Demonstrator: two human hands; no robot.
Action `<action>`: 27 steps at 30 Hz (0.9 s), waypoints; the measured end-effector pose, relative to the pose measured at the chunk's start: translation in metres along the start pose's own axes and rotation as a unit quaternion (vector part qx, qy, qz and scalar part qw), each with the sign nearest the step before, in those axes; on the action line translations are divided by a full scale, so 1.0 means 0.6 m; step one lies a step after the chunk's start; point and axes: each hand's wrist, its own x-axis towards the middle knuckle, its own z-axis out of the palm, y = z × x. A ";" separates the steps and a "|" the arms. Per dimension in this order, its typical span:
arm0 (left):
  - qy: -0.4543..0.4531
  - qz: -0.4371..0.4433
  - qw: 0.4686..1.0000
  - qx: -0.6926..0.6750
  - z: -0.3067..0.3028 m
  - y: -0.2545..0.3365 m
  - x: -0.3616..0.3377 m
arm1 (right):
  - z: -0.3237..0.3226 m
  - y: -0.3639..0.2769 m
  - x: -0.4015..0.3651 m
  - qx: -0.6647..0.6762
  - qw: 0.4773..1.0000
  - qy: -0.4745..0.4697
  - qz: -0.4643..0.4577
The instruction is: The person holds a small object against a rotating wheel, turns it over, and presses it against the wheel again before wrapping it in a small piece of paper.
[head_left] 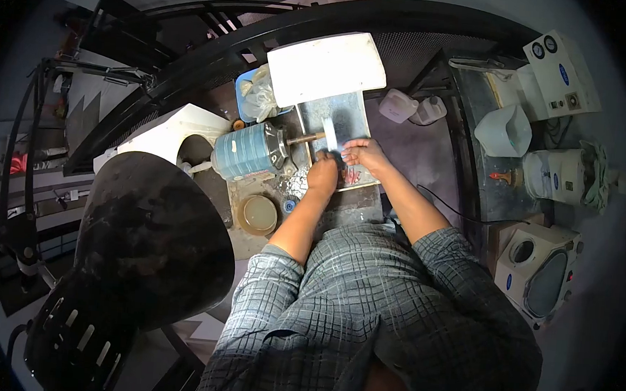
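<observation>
My left hand (pixel 322 174) is closed, knuckles up, just below the white polishing wheel (pixel 329 134). To its right my right hand (pixel 365 156) is closed too, thumb and fingers pinched close to the wheel's right side. Whatever lies between the fingers is too small and hidden to name. A blue-green motor (pixel 242 152) lies at the left, and its brown shaft (pixel 306 138) carries the wheel. Below the hands, a pinkish patch (pixel 351 176) shows in the metal tray (pixel 371 176). Over the tray's far end stands a white hood (pixel 326 69).
A round bowl of cloudy liquid (pixel 259 214) and a small blue cap (pixel 290 205) are near my left forearm. A black lamp (pixel 154 243) looms at left. Plastic jugs (pixel 399 105) stand behind the tray at right; white machines (pixel 538 270) line the right side.
</observation>
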 end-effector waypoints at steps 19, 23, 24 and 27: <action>-0.052 0.162 0.979 0.108 -0.005 0.002 -0.118 | 0.084 0.050 -0.015 -0.373 0.911 -0.002 -0.174; -0.125 0.162 0.978 0.047 -0.044 -0.015 -0.126 | 0.094 0.052 -0.007 -0.517 0.825 -0.031 -0.225; -0.123 0.161 0.978 0.045 -0.059 -0.014 -0.128 | 0.097 0.050 -0.011 -0.550 0.806 -0.036 -0.216; -0.162 0.050 0.985 0.037 -0.111 -0.003 -0.133 | 0.096 0.058 -0.006 -0.597 0.768 -0.039 -0.227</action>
